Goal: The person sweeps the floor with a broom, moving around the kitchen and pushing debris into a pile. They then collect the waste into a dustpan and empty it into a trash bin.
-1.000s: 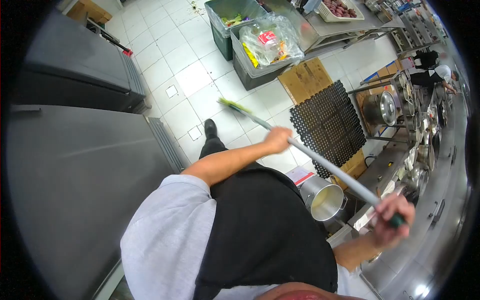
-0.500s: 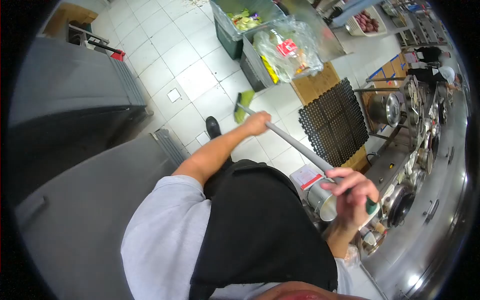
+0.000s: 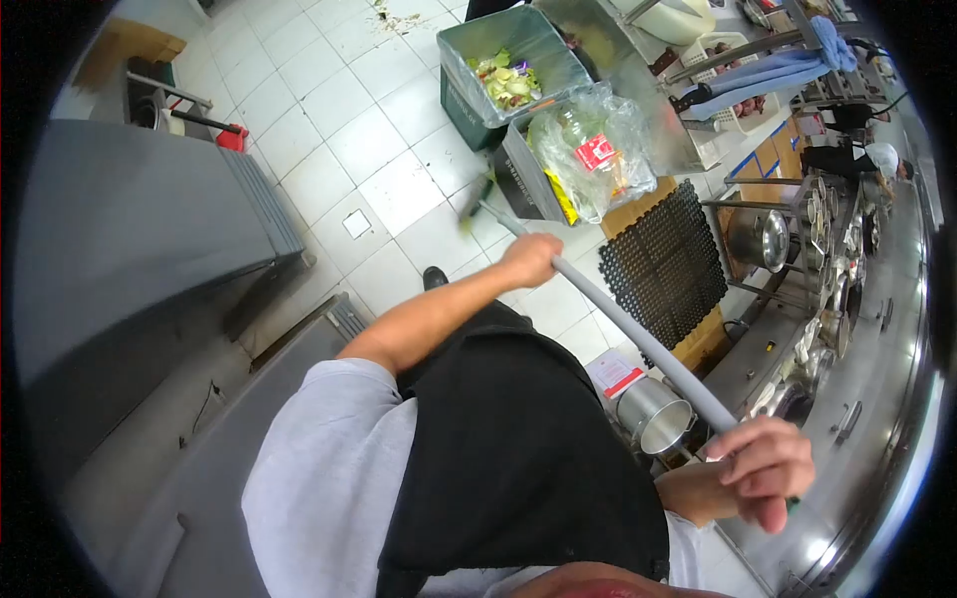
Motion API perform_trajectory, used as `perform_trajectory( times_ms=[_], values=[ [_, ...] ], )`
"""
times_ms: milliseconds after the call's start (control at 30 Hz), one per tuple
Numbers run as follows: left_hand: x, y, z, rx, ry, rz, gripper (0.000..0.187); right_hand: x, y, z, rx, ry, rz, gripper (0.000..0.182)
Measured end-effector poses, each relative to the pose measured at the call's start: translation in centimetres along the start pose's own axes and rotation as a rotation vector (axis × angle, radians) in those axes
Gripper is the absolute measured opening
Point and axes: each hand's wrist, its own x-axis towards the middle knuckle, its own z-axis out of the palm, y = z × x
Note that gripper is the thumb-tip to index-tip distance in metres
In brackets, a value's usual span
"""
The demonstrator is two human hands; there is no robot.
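Note:
A broom with a grey handle [image 3: 638, 334] slants across the view from upper left to lower right. Its greenish head [image 3: 478, 199] is blurred, low over the white floor tiles beside the grey bin [image 3: 520, 179]. My left hand [image 3: 531, 261] is wrapped round the lower part of the handle. Near the top end my right hand [image 3: 766, 463] has its fingers curled round the handle, and a bit of green shows beyond them. A dark shoe [image 3: 435, 278] pokes out past my black apron [image 3: 518, 458].
A green bin [image 3: 464, 110] holds vegetable scraps; the grey bin holds clear plastic. Right of them lies a black rubber mat [image 3: 666, 269]. Metal pots [image 3: 653, 414] stand by my right side, near a steel counter [image 3: 857, 399]. Grey cabinets [image 3: 150, 199] line the left. Another person [image 3: 847, 159] is far right.
My right hand has moved down and right with the handle's top end. The broom head has shifted slightly away from me, towards the bins. The view has shifted too, showing more of the bins.

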Motion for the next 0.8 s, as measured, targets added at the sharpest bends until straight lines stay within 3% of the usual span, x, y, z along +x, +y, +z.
perform_trajectory(
  times_ms=[100, 167, 200, 333, 367, 400, 467, 567, 667, 800],
  values=[
    [1.6, -1.6, 0.3, -0.020, 0.073, -0.058, 0.007, 2.3, 3.5, 0.8, 0.031, -0.101, -0.106, 0.062],
    [3.9, -9.0, 2.1, -0.019, 0.207, -0.031, 0.013, 3.3, 6.7, 3.7, 0.004, 0.049, 0.054, 0.062],
    [4.3, -10.8, 0.1, -0.020, 0.253, -0.101, 0.015, 4.4, 8.1, 5.0, -0.016, 0.077, 0.111, 0.063],
    [5.1, -13.1, -4.3, -0.054, 0.301, -0.200, 0.019, 6.3, 10.7, 4.8, -0.025, 0.050, 0.184, 0.066],
    [5.4, -11.7, -3.9, 0.021, 0.277, -0.175, 0.017, 6.6, 10.0, 3.0, 0.006, 0.007, 0.125, 0.064],
    [5.7, -9.9, -3.4, -0.012, 0.252, -0.108, 0.016, 6.3, 11.3, -0.3, 0.109, -0.147, -0.151, 0.063],
    [6.1, -7.1, -2.1, -0.082, 0.183, 0.032, 0.015, 9.4, 8.9, -4.9, 0.155, -0.430, -0.184, 0.059],
    [7.5, -7.7, -2.1, 0.016, 0.025, -0.015, 0.012, 11.1, 9.9, -5.8, 0.222, -0.382, -0.101, 0.054],
    [8.8, -14.2, -5.0, 0.068, 0.041, -0.125, 0.014, 12.2, 12.6, -2.6, 0.155, -0.151, 0.051, 0.051],
    [9.7, -15.0, -9.9, 0.052, 0.218, -0.287, 0.014, 14.4, 16.7, -2.8, 0.161, -0.217, -0.007, 0.053]
  ],
)
